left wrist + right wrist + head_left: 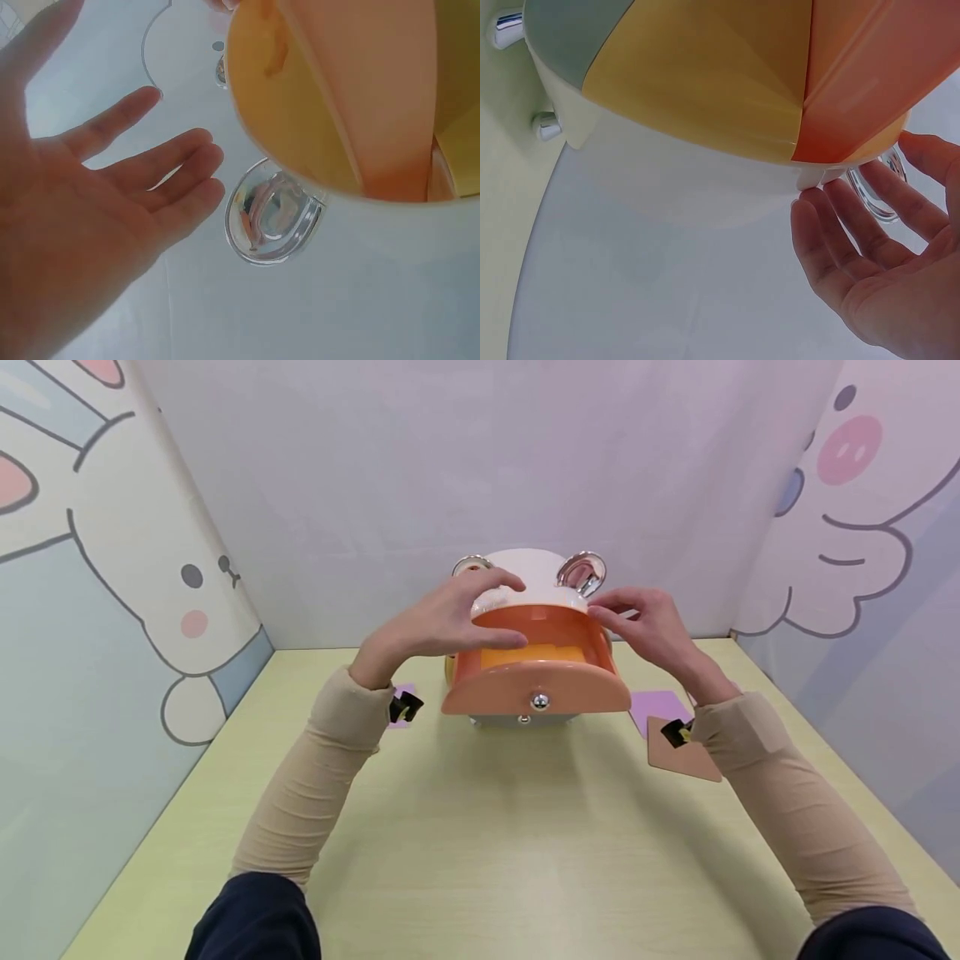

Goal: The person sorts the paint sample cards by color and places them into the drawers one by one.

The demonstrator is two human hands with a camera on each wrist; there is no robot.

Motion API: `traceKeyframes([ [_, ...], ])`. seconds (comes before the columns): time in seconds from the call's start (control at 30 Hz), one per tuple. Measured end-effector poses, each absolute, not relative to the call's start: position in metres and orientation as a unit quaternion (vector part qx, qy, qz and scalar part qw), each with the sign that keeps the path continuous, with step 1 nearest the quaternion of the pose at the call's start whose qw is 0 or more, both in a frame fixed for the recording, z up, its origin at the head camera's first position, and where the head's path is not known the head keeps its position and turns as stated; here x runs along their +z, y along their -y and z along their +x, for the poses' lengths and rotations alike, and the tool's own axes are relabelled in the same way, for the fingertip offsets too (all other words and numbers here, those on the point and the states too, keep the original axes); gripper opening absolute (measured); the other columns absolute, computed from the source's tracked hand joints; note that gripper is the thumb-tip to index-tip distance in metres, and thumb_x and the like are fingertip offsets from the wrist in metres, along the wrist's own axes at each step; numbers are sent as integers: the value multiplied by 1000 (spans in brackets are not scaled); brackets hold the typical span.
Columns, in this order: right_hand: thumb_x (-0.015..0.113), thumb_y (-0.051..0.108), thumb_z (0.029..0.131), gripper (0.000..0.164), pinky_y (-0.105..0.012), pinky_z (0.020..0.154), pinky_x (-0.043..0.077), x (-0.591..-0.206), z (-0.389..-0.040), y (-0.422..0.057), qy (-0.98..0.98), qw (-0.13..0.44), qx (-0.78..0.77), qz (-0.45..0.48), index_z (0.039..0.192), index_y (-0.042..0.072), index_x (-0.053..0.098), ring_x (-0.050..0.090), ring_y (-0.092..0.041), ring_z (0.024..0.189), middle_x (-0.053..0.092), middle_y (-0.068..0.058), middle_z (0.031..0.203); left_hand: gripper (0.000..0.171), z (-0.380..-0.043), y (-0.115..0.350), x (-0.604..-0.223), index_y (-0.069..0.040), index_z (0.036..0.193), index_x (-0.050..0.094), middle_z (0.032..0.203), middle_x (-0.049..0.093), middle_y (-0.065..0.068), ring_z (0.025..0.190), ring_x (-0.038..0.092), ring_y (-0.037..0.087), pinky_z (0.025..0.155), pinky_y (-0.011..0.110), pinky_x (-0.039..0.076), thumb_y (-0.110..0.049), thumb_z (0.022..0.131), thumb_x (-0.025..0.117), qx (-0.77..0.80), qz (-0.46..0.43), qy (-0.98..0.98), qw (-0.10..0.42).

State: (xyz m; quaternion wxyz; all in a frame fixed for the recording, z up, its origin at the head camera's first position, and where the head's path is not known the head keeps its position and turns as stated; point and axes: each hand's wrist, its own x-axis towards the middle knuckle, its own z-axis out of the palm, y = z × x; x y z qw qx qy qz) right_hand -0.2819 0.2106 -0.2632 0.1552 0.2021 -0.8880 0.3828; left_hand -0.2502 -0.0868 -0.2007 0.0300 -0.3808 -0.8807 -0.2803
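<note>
A rounded toy-like drawer cabinet (pixel 525 568) with a white shell and shiny silver ears (pixel 581 572) stands at the back of the table. Its upper orange drawer (pixel 536 687), with a silver ball knob (pixel 540 702), is pulled out toward me. My left hand (pixel 450 614) hovers over the drawer's left side, thumb and fingers spread, holding nothing. In the left wrist view, that hand (pixel 112 180) stands apart from the shell. My right hand (pixel 648 622) holds the shell's right edge, thumb at the front rim and fingertips (pixel 806 214) by a small white tab outside.
A purple card (pixel 656 706) and a brown card (pixel 675 756) lie right of the cabinet. Another purple card (pixel 401 689) is partly hidden behind the left wrist. A grey lower drawer (pixel 498 721) shows under the orange one. Cartoon-printed walls (pixel 337 485) enclose the table.
</note>
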Motion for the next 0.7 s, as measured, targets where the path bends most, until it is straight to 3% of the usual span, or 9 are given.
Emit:
traceKeyframes([
  [0.17, 63, 34, 93, 31, -10, 72, 47, -264, -282, -210, 886, 160, 384, 205, 111, 11, 72, 57, 0, 88, 71, -13, 106, 58, -250, 103, -202, -10, 130, 53, 133, 53, 5, 129, 45, 22, 110, 42, 36, -40, 84, 72, -295, -370, 879, 58],
  [0.33, 63, 33, 93, 29, -10, 71, 48, -264, -282, -209, 885, 165, 383, 208, 110, 11, 73, 57, 0, 86, 71, -13, 105, 59, -246, 134, -217, -10, 134, 50, 140, 49, 5, 133, 41, 25, 112, 45, 33, -39, 87, 69, -290, -291, 911, 43],
  [0.47, 64, 32, 93, 29, -10, 71, 48, -265, -282, -208, 884, 165, 384, 210, 110, 11, 73, 57, 0, 86, 72, -13, 105, 60, -246, 165, -246, 0, 135, 47, 140, 47, 18, 133, 40, 35, 111, 51, 32, -34, 90, 66, -248, -229, 941, 38],
  [0.7, 64, 33, 93, 30, -8, 73, 47, -265, -281, -208, 884, 161, 386, 208, 112, 10, 72, 57, 3, 87, 71, -13, 106, 76, -231, 212, -316, 12, 138, 36, 133, 44, 36, 120, 42, 52, 96, 60, 42, -42, 91, 61, -159, -51, 984, -57],
])
